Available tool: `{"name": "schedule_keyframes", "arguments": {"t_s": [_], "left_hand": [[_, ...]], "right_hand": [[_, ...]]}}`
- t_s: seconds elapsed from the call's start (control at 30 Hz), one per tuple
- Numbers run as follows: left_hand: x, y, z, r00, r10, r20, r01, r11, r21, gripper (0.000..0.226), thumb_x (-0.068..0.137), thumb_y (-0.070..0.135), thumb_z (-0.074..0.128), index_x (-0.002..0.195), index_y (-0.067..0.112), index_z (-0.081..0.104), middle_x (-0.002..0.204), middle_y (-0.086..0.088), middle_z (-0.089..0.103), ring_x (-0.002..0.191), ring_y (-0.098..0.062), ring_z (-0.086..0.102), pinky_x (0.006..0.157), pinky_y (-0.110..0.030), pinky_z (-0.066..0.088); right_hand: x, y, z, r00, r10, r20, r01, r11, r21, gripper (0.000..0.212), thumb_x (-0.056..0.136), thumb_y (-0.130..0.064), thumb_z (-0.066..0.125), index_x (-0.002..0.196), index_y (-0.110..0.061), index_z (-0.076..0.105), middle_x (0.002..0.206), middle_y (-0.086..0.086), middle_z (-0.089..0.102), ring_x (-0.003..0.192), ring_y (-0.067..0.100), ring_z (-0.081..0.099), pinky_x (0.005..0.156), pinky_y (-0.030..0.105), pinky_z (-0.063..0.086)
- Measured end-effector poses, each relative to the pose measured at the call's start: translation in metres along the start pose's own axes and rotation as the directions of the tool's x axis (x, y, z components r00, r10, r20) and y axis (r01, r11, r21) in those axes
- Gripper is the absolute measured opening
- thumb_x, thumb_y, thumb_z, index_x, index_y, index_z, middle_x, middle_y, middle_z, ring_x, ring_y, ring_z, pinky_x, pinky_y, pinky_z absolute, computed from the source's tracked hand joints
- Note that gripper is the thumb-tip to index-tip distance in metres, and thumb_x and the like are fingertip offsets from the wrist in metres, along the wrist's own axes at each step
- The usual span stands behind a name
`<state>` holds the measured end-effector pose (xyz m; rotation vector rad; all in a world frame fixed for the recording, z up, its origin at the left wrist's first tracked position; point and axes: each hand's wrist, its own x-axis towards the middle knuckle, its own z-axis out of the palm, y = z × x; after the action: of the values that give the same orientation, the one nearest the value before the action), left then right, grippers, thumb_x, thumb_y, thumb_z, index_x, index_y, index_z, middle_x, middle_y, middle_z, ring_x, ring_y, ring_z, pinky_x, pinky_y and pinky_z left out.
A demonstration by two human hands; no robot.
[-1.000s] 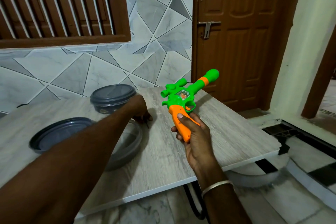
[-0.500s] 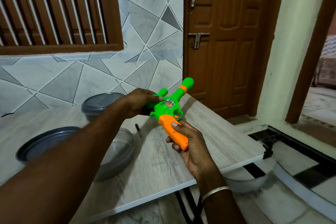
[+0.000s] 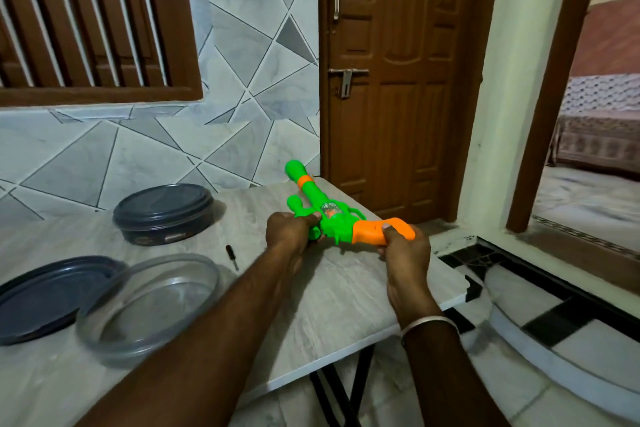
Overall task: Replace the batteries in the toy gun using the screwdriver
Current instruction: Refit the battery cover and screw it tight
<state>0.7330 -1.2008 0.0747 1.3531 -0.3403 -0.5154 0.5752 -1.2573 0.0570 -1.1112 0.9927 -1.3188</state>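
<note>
A green toy gun (image 3: 322, 206) with an orange grip is held in both hands above the far right part of the table (image 3: 339, 291), its barrel pointing away toward the wall. My left hand (image 3: 289, 234) grips the green body at the scope side. My right hand (image 3: 403, 248) grips the orange handle, thumb on top. A small black-handled screwdriver (image 3: 232, 256) lies on the table to the left of my left hand, apart from both hands. No batteries are visible.
A closed dark round container (image 3: 164, 213) stands at the back of the table. A dark lid (image 3: 48, 295) and a clear round dish (image 3: 152, 302) lie at the left. The table's right edge is near a brown door (image 3: 398, 80) and a raised step.
My left hand left the table near the dish and took hold of the gun's green body. The gun tilted from handle-down to lying nearly level, lower over the table.
</note>
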Motion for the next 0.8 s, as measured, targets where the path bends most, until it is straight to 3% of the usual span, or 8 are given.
{"name": "schedule_keyframes", "arguments": {"t_s": [0.07, 0.17, 0.27, 0.37, 0.5, 0.7, 0.8], "left_hand": [[0.001, -0.014, 0.004, 1.0, -0.02, -0.009, 0.019, 1.0, -0.024, 0.033, 0.065, 0.008, 0.09, 0.069, 0.005, 0.058, 0.091, -0.034, 0.07, 0.074, -0.039, 0.073, 0.068, -0.058, 0.062], [0.0, -0.027, 0.007, 1.0, -0.024, -0.006, 0.024, 0.999, -0.023, 0.045, 0.053, 0.016, 0.094, 0.08, 0.0, 0.061, 0.092, -0.033, 0.07, 0.075, -0.041, 0.074, 0.065, -0.057, 0.062], [0.016, -0.045, 0.004, 1.0, -0.011, -0.026, 0.012, 0.997, 0.071, 0.046, 0.059, 0.02, 0.095, 0.085, -0.005, 0.066, 0.084, -0.027, 0.072, 0.071, -0.035, 0.073, 0.059, -0.048, 0.063], [0.025, -0.051, 0.0, 0.996, 0.031, -0.083, -0.013, 0.976, 0.216, 0.07, 0.035, 0.05, 0.094, 0.076, 0.002, 0.065, 0.08, -0.024, 0.072, 0.073, -0.036, 0.074, 0.063, -0.048, 0.063], [-0.001, -0.03, -0.002, 0.987, 0.135, -0.084, -0.082, 0.884, 0.46, 0.057, 0.057, 0.051, 0.089, 0.083, 0.004, 0.068, 0.08, -0.018, 0.073, 0.078, -0.035, 0.072, 0.072, -0.046, 0.061], [-0.018, -0.021, -0.002, 0.979, 0.196, -0.052, -0.132, 0.812, 0.569, 0.049, 0.076, 0.045, 0.083, 0.1, 0.004, 0.068, 0.099, -0.017, 0.072, 0.097, -0.034, 0.067, 0.077, -0.036, 0.052], [-0.017, -0.02, -0.001, 0.981, 0.191, -0.045, -0.131, 0.807, 0.576, 0.048, 0.078, 0.043, 0.082, 0.1, 0.003, 0.069, 0.1, -0.018, 0.072, 0.098, -0.033, 0.067, 0.075, -0.036, 0.05]], "right_hand": [[0.015, 0.01, -0.001, 0.996, -0.077, -0.042, 0.066, 0.973, -0.223, 0.044, 0.073, -0.044, 0.061, 0.106, -0.016, 0.064, 0.099, 0.011, 0.069, 0.091, 0.034, 0.065, 0.081, 0.05, 0.056], [0.031, 0.022, -0.002, 0.992, -0.118, -0.045, 0.092, 0.919, -0.384, 0.06, 0.071, -0.052, 0.053, 0.114, -0.011, 0.064, 0.108, 0.015, 0.067, 0.099, 0.036, 0.062, 0.087, 0.047, 0.053], [0.024, 0.013, -0.005, 0.988, -0.152, 0.001, 0.132, 0.86, -0.493, 0.055, 0.084, -0.047, 0.056, 0.12, -0.005, 0.061, 0.116, 0.019, 0.063, 0.105, 0.037, 0.059, 0.091, 0.044, 0.051], [0.017, 0.011, -0.006, 0.979, -0.202, -0.017, 0.148, 0.771, -0.619, 0.048, 0.093, -0.04, 0.055, 0.123, -0.002, 0.059, 0.123, 0.022, 0.058, 0.116, 0.039, 0.052, 0.101, 0.043, 0.04], [0.012, 0.012, -0.007, 0.974, -0.222, -0.038, 0.128, 0.685, -0.717, 0.047, 0.093, -0.041, 0.05, 0.121, -0.004, 0.057, 0.127, 0.022, 0.055, 0.12, 0.039, 0.043, 0.105, 0.046, 0.033], [0.005, 0.011, -0.009, 0.972, -0.234, -0.032, 0.137, 0.666, -0.733, 0.049, 0.086, -0.041, 0.056, 0.116, -0.002, 0.061, 0.123, 0.022, 0.053, 0.117, 0.039, 0.043, 0.103, 0.045, 0.034], [0.004, 0.011, -0.01, 0.972, -0.234, -0.035, 0.135, 0.668, -0.732, 0.051, 0.085, -0.043, 0.057, 0.117, -0.004, 0.06, 0.123, 0.021, 0.053, 0.118, 0.039, 0.043, 0.103, 0.046, 0.035]]}}
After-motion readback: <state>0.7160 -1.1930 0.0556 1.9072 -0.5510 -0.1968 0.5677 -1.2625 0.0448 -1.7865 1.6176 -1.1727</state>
